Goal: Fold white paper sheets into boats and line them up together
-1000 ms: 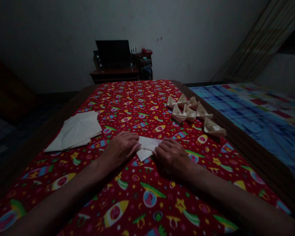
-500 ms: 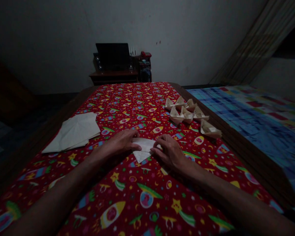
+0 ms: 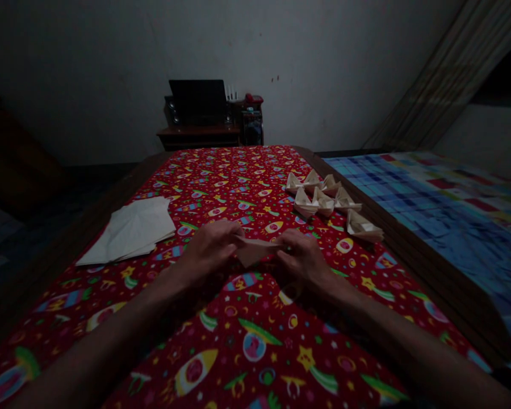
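Between my hands is a folded sheet of paper [image 3: 252, 253], its point hanging down toward me and its upper edge stretched across. My left hand [image 3: 213, 245] pinches the left end, with the thumb on the near side. At the right end, my right hand [image 3: 302, 255] grips the paper between thumb and curled fingers. The paper appears raised a little off the red patterned cloth [image 3: 238, 318]. Some of its edges are hidden by my fingers.
A stack of pale paper sheets [image 3: 132, 230] lies on the cloth at left. Several folded paper boats [image 3: 323, 200] sit at right, near the dark wooden table edge [image 3: 443, 284]. Beyond the far end stands a monitor [image 3: 198, 101] on a small desk. A blue checked cover [image 3: 392, 187] spreads at right.
Both hands have lifted the folded paper from the cloth and tipped it, so its near face now shows darker. My right hand has moved slightly right and up.
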Motion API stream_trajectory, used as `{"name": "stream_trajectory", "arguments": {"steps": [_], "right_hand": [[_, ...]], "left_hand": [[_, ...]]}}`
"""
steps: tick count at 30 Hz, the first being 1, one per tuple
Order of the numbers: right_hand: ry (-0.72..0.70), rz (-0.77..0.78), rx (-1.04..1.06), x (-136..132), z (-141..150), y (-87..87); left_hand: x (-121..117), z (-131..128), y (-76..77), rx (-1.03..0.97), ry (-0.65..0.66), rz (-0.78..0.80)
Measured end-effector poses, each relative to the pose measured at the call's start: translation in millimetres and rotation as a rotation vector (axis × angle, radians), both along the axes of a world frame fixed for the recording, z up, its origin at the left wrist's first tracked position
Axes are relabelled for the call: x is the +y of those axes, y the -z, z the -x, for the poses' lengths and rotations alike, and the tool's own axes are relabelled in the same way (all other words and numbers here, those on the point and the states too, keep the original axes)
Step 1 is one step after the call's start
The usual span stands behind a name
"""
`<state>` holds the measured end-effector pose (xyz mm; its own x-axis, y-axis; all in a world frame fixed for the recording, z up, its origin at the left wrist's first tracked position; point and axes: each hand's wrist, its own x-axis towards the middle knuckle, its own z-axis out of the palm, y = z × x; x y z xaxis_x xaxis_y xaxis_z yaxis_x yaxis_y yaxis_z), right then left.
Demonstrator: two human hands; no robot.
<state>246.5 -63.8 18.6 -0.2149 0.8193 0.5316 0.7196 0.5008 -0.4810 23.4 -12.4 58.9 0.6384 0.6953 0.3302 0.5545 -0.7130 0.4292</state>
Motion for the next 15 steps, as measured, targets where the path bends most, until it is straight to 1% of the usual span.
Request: {"name": "stream_trajectory", "arguments": {"steps": [2, 3, 4, 5, 6, 8, 11, 13, 15], "right_hand": [[-0.003, -0.29, -0.105, -2, -2, -10.2], [0.007, -0.4, -0.185, -4, -2, -13.4], [0.018, -0.482, -0.271, -5, -2, -14.9], [0.014, -0.524, -0.362, -6, -2, -14.4], [-0.006, -0.525, -0.449, -6, -2, -12.4], [-0.077, -0.444, -0.592, -7, -1, -5.3], [-0.166, -0.265, -0.684, -7, -1, 4.7], [-0.191, -0.207, -0.674, -7, -3, 8.2], [-0.208, -0.189, -0.636, -8, -6, 10.5]], "left_hand": [[-11, -2, -7.1, 0.001, 0.026, -0.338], [-16, -3, -7.6, 0.032, 0.012, -0.474], [-19, -3, -5.8, 0.08, 0.005, -0.569], [-22, -2, -1.9, 0.135, -0.003, -0.63], [-24, -1, 3.6, 0.196, -0.004, -0.649], [-27, 1, 16.3, 0.305, 0.008, -0.61], [-34, 6, 30.6, 0.409, 0.037, -0.421], [-39, 9, 34.6, 0.393, 0.036, -0.288], [-43, 12, 36.5, 0.323, 0.023, -0.178]]}}
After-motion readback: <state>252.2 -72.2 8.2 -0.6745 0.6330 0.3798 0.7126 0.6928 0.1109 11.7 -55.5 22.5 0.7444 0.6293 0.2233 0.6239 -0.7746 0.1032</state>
